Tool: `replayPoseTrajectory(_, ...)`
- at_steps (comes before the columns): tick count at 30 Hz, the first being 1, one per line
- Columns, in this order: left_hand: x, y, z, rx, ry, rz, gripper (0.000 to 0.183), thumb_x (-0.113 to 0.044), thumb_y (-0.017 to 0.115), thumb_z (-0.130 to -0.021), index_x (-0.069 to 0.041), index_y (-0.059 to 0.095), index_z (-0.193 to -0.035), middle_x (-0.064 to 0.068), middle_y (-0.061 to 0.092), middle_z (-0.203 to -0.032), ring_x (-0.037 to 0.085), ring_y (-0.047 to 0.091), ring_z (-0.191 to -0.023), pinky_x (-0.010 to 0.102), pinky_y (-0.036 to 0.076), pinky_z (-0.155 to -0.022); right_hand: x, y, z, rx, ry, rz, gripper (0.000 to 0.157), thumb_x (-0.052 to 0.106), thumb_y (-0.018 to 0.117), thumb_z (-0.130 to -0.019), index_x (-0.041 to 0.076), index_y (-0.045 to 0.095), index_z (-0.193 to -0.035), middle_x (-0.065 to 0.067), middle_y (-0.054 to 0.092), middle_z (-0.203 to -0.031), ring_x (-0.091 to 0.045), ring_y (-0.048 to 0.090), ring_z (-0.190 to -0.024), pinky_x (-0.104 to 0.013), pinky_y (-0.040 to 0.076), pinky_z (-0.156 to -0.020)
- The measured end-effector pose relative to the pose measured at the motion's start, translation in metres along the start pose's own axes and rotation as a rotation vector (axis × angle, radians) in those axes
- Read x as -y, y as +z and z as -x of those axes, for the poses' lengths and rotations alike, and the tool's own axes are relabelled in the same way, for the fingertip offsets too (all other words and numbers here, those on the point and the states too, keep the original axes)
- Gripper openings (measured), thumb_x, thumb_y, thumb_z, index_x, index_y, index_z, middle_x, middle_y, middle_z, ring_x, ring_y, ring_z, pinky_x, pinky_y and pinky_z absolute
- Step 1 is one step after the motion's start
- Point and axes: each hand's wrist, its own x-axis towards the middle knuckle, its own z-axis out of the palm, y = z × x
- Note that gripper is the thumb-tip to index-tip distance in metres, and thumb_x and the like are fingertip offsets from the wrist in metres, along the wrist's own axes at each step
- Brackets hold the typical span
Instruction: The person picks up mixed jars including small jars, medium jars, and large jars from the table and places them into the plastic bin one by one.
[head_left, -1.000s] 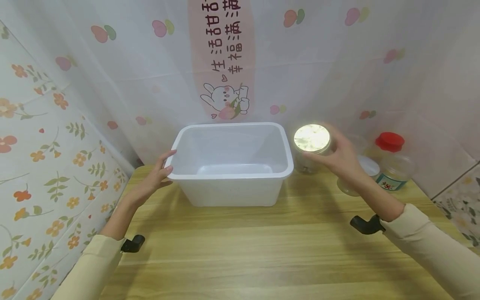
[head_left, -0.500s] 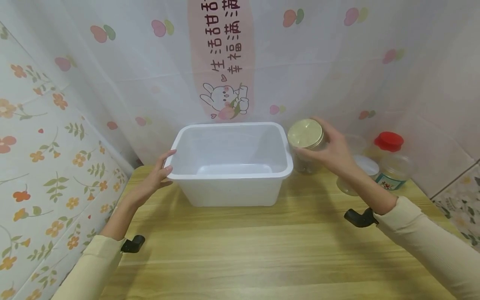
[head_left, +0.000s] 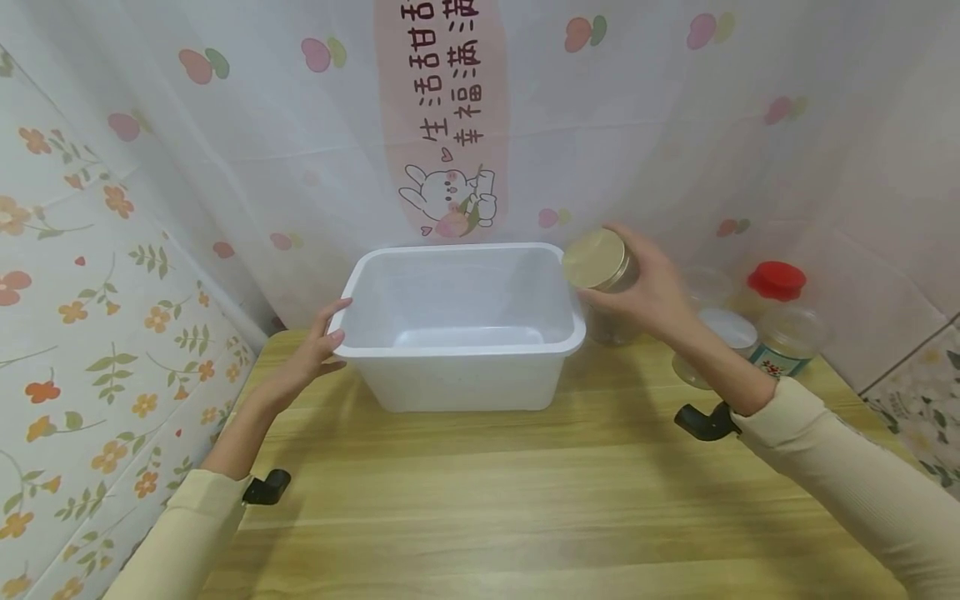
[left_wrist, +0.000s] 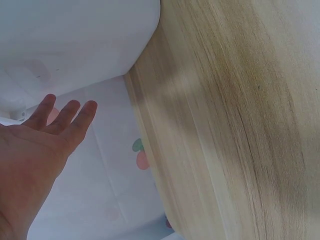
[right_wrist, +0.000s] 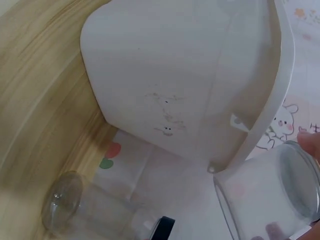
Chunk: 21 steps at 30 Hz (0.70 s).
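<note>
A white plastic tub (head_left: pixel 457 379) stands at the back middle of the table. At its left rim my left hand (head_left: pixel 303 367) holds on, with thumb and index finger over the edge; in the left wrist view several fingers (left_wrist: pixel 77 122) of it extend outside the wall. My right hand (head_left: pixel 652 287) grips a clear jar with a gold lid (head_left: pixel 596 260), raised near the tub's right back corner. The jar leans leftward. Its clear body (right_wrist: pixel 260 195) shows close to the tub's rim in the right wrist view.
Another clear jar (right_wrist: pixel 65 202) is on the table beside the tub. Farther right stand a white-lidded jar (head_left: pixel 727 331), a jar with a red lid (head_left: pixel 777 279) and a clear labelled one (head_left: pixel 780 360). A printed curtain (head_left: pixel 645 150) hangs behind the wooden table (head_left: pixel 480 500).
My right hand has lifted the gold-lidded jar a little and brought it left to the tub's rim, tilting it. My left hand and the tub stay where they were.
</note>
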Motion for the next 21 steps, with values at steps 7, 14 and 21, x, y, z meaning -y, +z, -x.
replayPoseTrajectory(7, -0.001, 0.0, 0.0, -0.001, -0.001, 0.006, 0.063, -0.04, 0.033, -0.109, -0.025, 0.001, -0.161, 0.017, -0.003, -0.162, 0.054, 0.023, -0.14, 0.074, 0.021, -0.107, 0.01, 0.002, -0.005, 0.017, -0.027, 0.032, 0.093, 0.018, 0.093, -0.073, 0.01, 0.045, -0.152, -0.016, 0.049, -0.147, -0.037, 0.04, -0.134, -0.058, 0.029, -0.111)
replayPoseTrajectory(14, -0.001, 0.0, 0.0, 0.0, 0.0, 0.01, 0.063, -0.04, 0.033, -0.108, -0.025, 0.001, -0.161, 0.017, -0.002, -0.162, 0.053, 0.023, -0.14, 0.074, 0.021, -0.107, 0.019, 0.006, -0.01, 0.023, -0.066, 0.119, 0.093, 0.019, 0.094, -0.071, 0.007, 0.047, -0.15, -0.019, 0.052, -0.141, -0.038, 0.044, -0.127, -0.062, 0.035, -0.104)
replayPoseTrajectory(21, 0.001, 0.001, 0.0, 0.004, 0.008, 0.002, 0.064, -0.042, 0.033, -0.108, -0.026, 0.001, -0.161, 0.018, 0.0, -0.161, 0.054, 0.024, -0.139, 0.074, 0.021, -0.106, 0.027, 0.01, -0.013, 0.043, -0.074, 0.156, 0.093, 0.021, 0.094, -0.072, 0.008, 0.046, -0.151, -0.02, 0.053, -0.138, -0.039, 0.044, -0.126, -0.063, 0.036, -0.101)
